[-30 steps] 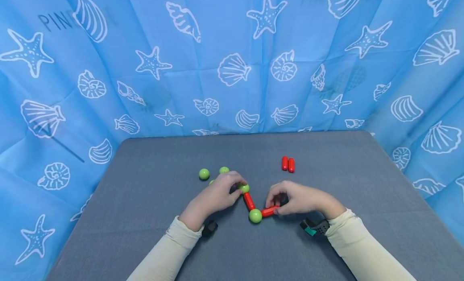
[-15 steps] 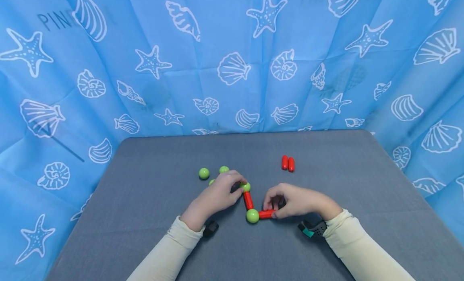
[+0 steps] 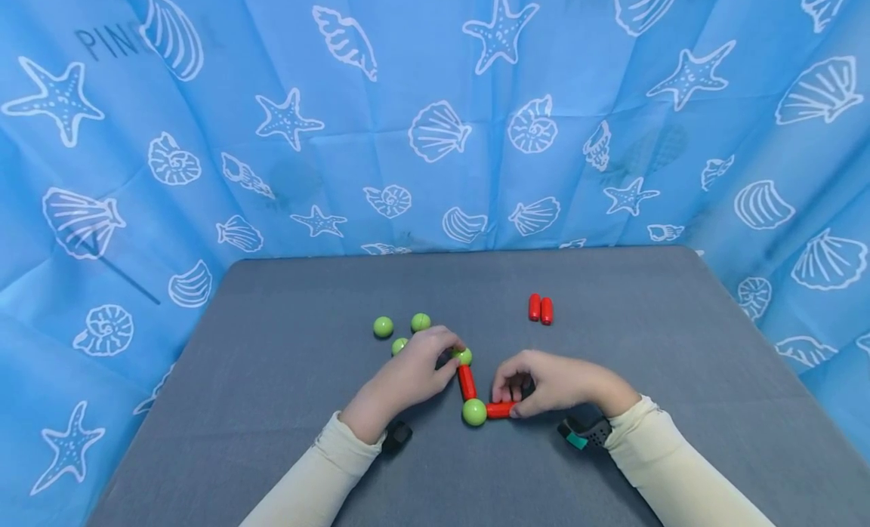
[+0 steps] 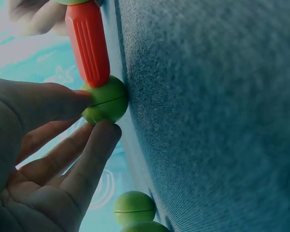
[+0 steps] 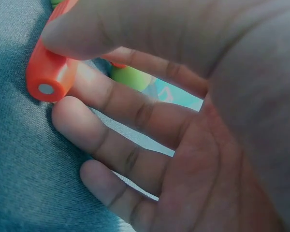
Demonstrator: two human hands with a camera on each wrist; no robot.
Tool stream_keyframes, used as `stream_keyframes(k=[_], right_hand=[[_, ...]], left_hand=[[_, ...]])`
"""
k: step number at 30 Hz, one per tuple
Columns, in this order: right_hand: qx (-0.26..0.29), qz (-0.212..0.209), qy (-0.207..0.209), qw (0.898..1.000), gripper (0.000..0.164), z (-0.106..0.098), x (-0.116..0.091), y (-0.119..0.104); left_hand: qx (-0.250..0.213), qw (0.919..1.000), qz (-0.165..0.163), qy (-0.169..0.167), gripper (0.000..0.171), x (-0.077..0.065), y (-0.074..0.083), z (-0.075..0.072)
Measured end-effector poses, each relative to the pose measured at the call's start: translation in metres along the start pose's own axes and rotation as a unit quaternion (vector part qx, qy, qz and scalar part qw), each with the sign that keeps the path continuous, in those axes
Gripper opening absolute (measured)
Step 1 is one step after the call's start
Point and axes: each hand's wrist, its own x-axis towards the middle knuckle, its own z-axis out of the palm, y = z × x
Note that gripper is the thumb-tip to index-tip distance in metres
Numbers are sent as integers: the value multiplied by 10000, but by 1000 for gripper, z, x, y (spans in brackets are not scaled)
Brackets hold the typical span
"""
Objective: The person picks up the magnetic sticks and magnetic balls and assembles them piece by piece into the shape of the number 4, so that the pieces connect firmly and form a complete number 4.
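Observation:
My left hand (image 3: 411,372) pinches a green ball (image 4: 108,101) between thumb and fingertips. From that ball a ridged red rod (image 3: 467,382) runs toward me to a second green ball (image 3: 474,412). A second red rod (image 3: 499,411) points right from this near ball, so the pieces form a bent chain on the table. My right hand (image 3: 553,382) holds that rod between thumb and fingers. In the right wrist view, the free end of the held rod (image 5: 50,82) shows a round silvery spot, probably a magnet.
Loose green balls lie beyond my left hand: one ball (image 3: 384,327) at left, another ball (image 3: 421,322) farther right, and a third ball (image 3: 399,346) partly behind the hand. Two red rods (image 3: 541,309) lie side by side at the back right. A blue curtain (image 3: 435,134) hangs behind the grey table (image 3: 285,300).
My right hand has shifted slightly left with its rod, and the near green ball has moved left with it. The bend between the two rods has narrowed. My left hand keeps its pinch.

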Motion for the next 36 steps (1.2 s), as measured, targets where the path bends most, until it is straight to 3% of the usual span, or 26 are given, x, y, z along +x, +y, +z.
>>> stream_keyframes(k=[13,21,25,28,36], right_hand=[[37,-15,-41,10000,17,1,-2,-2],[-35,30,-38,10000,17,2,0,-1],[-49,62,-47,10000,17,1,0,-2],[-49,91,-66,9999,18,1,0,-2],[0,81,-99,9999,20,1,0,2]], left_hand=[[-573,9971,-499,-24,18,-5,0,3],[-484,9949,-807,352,20,-8,3,5],[-698,9921,-942,454,19,-9,5,8],[-1058,9861,-1210,426,24,-11,5,10],[-2073,9600,-1876,164,41,-15,7,12]])
